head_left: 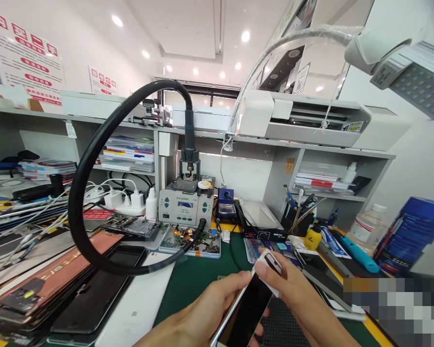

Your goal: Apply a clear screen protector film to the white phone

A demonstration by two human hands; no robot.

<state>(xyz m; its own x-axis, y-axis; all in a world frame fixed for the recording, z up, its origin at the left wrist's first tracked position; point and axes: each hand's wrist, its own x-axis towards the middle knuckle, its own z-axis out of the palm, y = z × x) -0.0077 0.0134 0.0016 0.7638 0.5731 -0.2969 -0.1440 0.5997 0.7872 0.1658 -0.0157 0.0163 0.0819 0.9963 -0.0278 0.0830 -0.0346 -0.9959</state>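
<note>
A smartphone (251,308) with a black screen and a light frame is tilted in front of me at the lower middle. My left hand (217,299) grips its left side, and some fingertips show at the right edge. At the phone's upper end, my right hand (287,282) is closed on a small white piece (269,260) with a black mark. The right thumb presses it against the phone; whether it is cloth, paper or plastic I cannot tell. Beneath the hands lie a green mat (188,289) and a dark perforated pad (284,323).
A rework station (185,207) with a thick black hose (75,193) stands ahead. Before it sits a tray of small parts (210,243). Tablets and a white slab (137,303) cover the left. On the right are a yellow bottle (313,236), a tool holder (298,217) and a clear bottle (367,226).
</note>
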